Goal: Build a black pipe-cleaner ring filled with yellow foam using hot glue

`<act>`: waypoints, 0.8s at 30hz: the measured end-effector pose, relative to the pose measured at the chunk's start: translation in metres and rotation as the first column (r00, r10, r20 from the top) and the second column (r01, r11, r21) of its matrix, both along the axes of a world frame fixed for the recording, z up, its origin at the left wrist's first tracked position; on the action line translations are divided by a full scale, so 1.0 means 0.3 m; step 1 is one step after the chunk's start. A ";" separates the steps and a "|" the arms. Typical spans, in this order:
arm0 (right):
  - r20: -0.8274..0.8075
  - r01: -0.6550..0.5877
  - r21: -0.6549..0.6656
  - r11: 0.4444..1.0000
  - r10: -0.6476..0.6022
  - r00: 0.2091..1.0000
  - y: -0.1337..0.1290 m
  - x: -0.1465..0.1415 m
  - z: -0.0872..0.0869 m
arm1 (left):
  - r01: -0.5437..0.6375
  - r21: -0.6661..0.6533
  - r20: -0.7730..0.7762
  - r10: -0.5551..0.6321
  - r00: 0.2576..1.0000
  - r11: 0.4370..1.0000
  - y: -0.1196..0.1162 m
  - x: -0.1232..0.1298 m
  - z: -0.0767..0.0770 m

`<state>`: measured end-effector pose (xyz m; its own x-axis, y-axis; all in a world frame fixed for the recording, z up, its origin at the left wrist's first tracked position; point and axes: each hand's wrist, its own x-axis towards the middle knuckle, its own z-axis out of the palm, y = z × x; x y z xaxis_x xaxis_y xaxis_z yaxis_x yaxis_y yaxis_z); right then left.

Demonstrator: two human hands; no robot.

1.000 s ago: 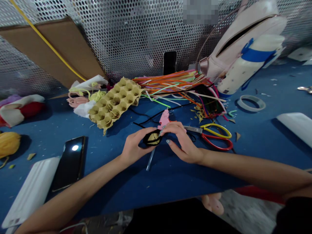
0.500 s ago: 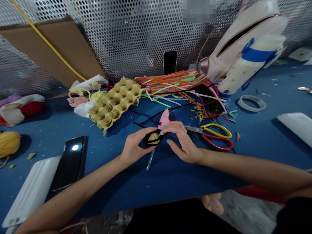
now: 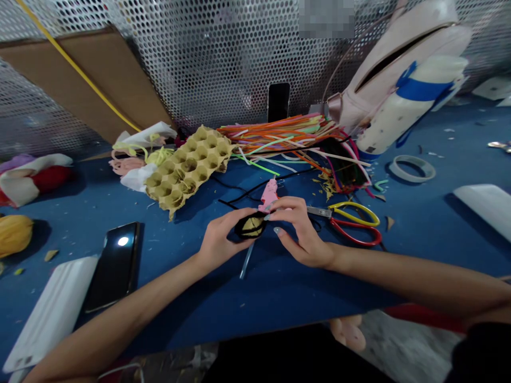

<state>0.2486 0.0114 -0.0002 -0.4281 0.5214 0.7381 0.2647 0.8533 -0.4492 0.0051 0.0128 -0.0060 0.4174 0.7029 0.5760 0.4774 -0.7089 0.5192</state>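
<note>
A small round piece (image 3: 252,227), black around a pale yellow middle, is gripped between the thumb and fingers of my left hand (image 3: 221,236). My right hand (image 3: 297,231) has its fingertips at the right edge of this piece, with the thumb held apart from the fingers. Just behind the hands lies a pink glue gun (image 3: 269,194), partly covered by my right fingers. A clear glue stick (image 3: 246,261) rests below the round piece. Scissors (image 3: 355,221) with yellow and red handles lie to the right of my right hand.
An egg carton (image 3: 189,167) and a pile of colored pipe cleaners (image 3: 279,135) lie behind. A phone (image 3: 114,266) and a white case (image 3: 54,311) are at left. A tape roll (image 3: 412,169), a bottle (image 3: 411,106) and a pink bag (image 3: 383,64) stand right.
The fingers of my right hand have shifted slightly at the edge of the round piece and spread a little. My left hand holds the piece as before.
</note>
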 end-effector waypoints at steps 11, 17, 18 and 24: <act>-0.035 0.011 -0.025 1.000 -0.012 0.999 -0.003 -0.001 0.002 | -0.002 -0.017 -0.004 0.002 1.000 1.000 0.002 -0.008 -0.012; -0.045 0.015 -0.050 0.999 -0.018 0.999 -0.005 -0.002 -0.007 | -0.003 -0.034 -0.002 0.003 1.000 0.999 0.000 -0.008 -0.013; -0.055 0.014 -0.062 0.998 -0.017 0.998 -0.004 -0.002 -0.012 | -0.002 -0.033 -0.002 0.002 1.000 0.999 0.000 -0.008 -0.013; -0.058 -0.031 -0.048 0.998 0.028 0.998 0.007 -0.002 -0.022 | 0.000 -0.022 -0.010 0.000 1.000 1.000 0.000 -0.006 -0.007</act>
<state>0.2480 0.0135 -0.0069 -0.4013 0.5453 0.7359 0.2121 0.8369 -0.5045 0.0034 0.0128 -0.0081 0.4229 0.7155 0.5562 0.4827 -0.6972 0.5299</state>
